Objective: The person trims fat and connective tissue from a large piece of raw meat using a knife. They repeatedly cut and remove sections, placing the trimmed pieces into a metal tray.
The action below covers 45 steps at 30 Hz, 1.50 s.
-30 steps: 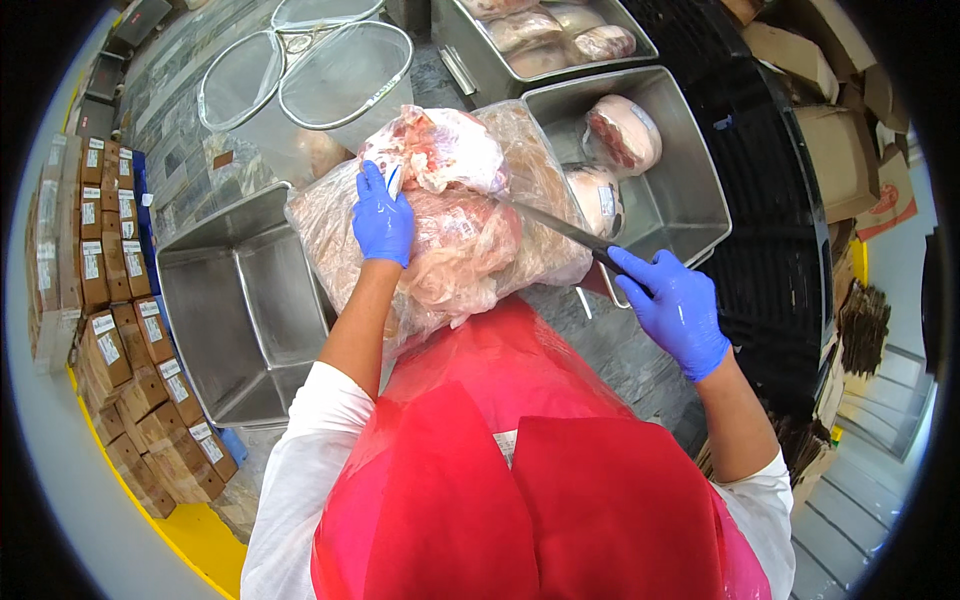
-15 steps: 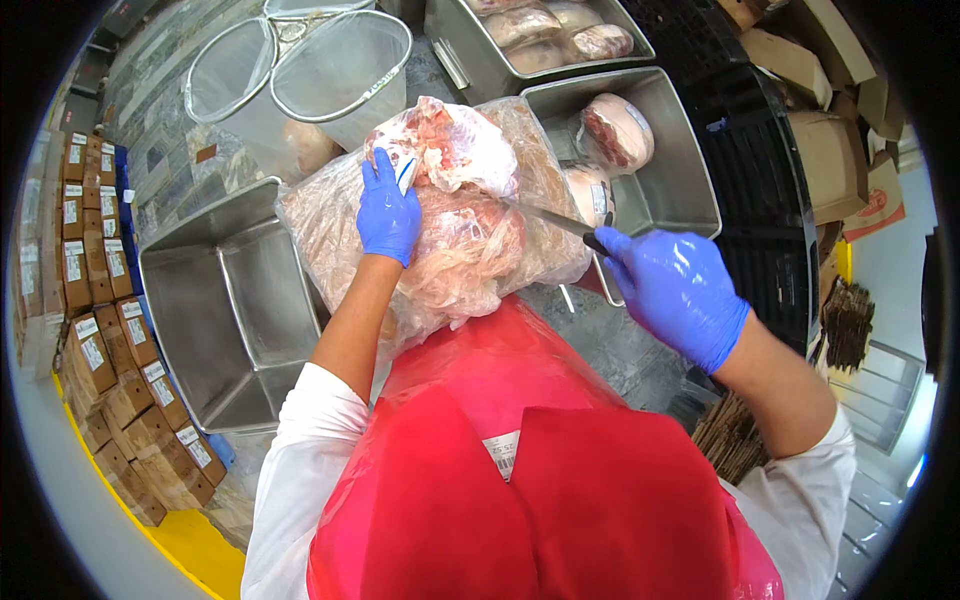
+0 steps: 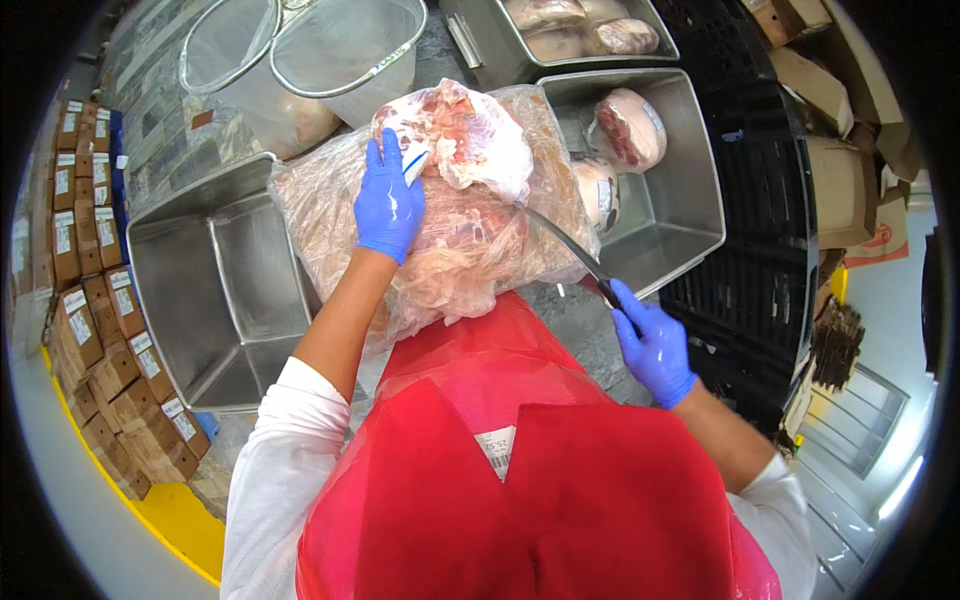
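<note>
The meat (image 3: pixel 480 145) is being supported near the middle of the view, on a bed of crumpled clear plastic (image 3: pixel 325 205) between two metal tubs. Its left edge is being touched by the gloved left hand (image 3: pixel 389 205), whose fingers are being kept extended and pointed away from the body; whether the meat is also being gripped cannot be told, as the thumb is being hidden. A small white piece (image 3: pixel 415 168) with a blue line is being seen just beside those fingers.

The knife (image 3: pixel 567 240) is being grasped by its black handle in the gloved right hand (image 3: pixel 650 345), with the fingers being wrapped around it. The blade is being angled up and to the left, with its tip being set at the meat's lower right edge.

Two pieces (image 3: pixel 632 128) are being held in the right tub (image 3: pixel 680 190), and several more in the upper tub (image 3: pixel 505 50). The bare inside of the left tub (image 3: pixel 170 270) is being shown. Clear bags (image 3: pixel 345 55) are being held open by white hoops. A red apron (image 3: pixel 450 350) is being worn, and labelled cartons (image 3: pixel 95 340) are being stacked at far left.
</note>
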{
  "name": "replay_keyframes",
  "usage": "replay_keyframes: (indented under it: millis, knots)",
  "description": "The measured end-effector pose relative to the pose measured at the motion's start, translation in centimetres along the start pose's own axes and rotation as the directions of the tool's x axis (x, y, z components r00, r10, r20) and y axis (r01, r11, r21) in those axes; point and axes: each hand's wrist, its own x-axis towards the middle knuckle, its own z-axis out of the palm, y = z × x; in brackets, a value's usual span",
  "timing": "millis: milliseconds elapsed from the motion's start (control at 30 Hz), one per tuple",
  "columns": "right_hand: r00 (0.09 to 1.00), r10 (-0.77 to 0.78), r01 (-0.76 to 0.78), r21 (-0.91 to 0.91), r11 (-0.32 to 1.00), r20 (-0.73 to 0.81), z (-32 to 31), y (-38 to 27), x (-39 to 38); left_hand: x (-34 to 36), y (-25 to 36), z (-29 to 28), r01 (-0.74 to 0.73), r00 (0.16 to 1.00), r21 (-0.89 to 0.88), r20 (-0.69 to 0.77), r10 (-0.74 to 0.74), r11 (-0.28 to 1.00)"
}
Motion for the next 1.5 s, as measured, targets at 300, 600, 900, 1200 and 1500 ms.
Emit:
replay_keyframes:
  millis: [300, 600, 900, 1200, 1500]
  knots:
    - [0.941, 0.069, 0.034, 0.298, 0.954, -0.331, 19.4, 6.4, -4.9, -0.2, -0.2, 0.4, 0.039, 0.999, 0.060, -0.001, -0.039, 0.997]
    - [0.955, 0.034, 0.052, 0.277, 0.959, -0.296, 16.6, 5.4, -5.7, -3.4, 1.5, 0.3, -0.310, 0.903, 0.414, -0.153, 0.402, 0.856]
    - [0.992, -0.049, 0.038, -0.086, 0.996, -0.119, 3.8, -0.8, -3.7, -8.3, 2.7, 1.8, -0.565, 0.816, 0.113, -0.070, 0.573, 0.818]
    - [0.886, -0.349, 0.432, -0.269, 0.861, 0.304, -10.8, -5.7, 14.9, -8.6, 1.7, 1.7, -0.545, 0.834, 0.034, -0.073, 0.546, 0.837]
    - [0.553, -0.066, 0.498, -0.267, 0.825, 0.830, -14.5, -11.7, 33.9, -7.9, 2.0, 1.2, -0.566, 0.823, 0.048, -0.023, 0.568, 0.823]
